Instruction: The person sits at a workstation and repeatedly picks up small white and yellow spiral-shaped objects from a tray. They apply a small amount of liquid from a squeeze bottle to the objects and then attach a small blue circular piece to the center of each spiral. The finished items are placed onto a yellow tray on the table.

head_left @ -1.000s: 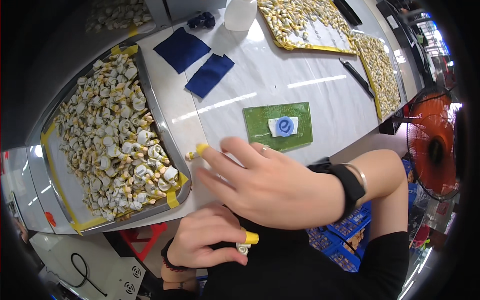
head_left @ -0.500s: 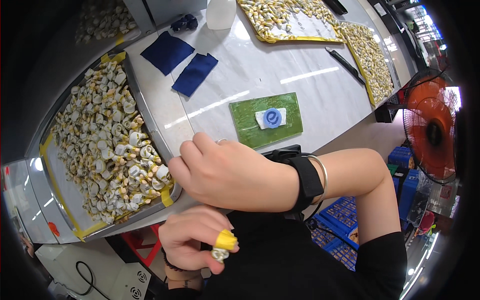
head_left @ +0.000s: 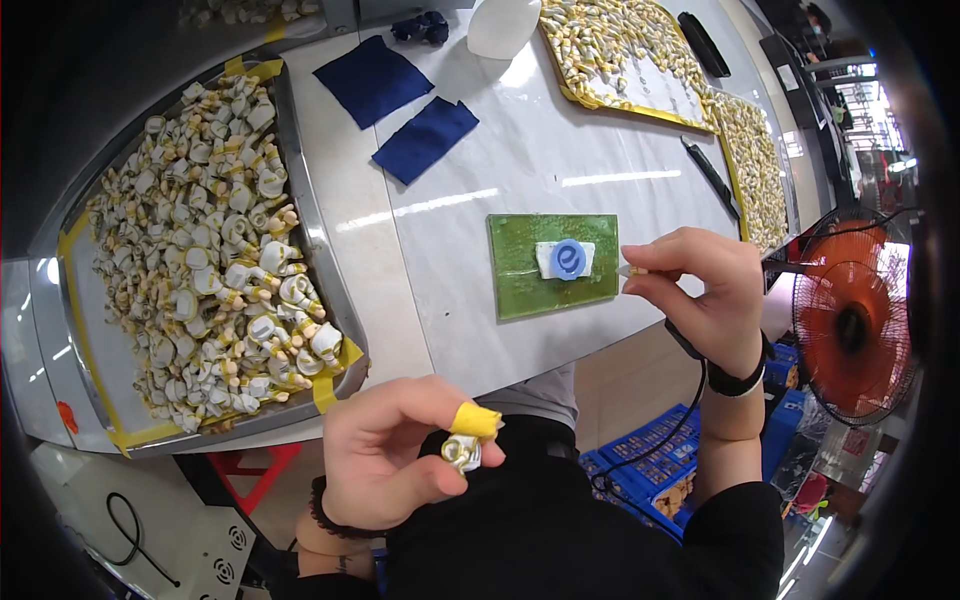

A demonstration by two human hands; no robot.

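Your left hand (head_left: 385, 455) is curling its fingers (head_left: 475, 420) closed, pinching a small white part (head_left: 461, 453) below the desk (head_left: 560, 150) edge. Your right hand (head_left: 705, 295) is pinching a tiny piece (head_left: 632, 269) just beside the green pad (head_left: 553, 264).

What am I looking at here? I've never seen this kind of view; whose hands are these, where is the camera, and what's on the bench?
The camera sits on a person's head and looks down; its wide lens bends straight edges. The two bare hands are that person's own. The left hand pinches a small white part, with a yellow cap on one fingertip. The right hand holds a tiny piece beside a green pad. On the white bench lie a metal tray heaped with small parts and two blue cloths. An orange fan stands at right.
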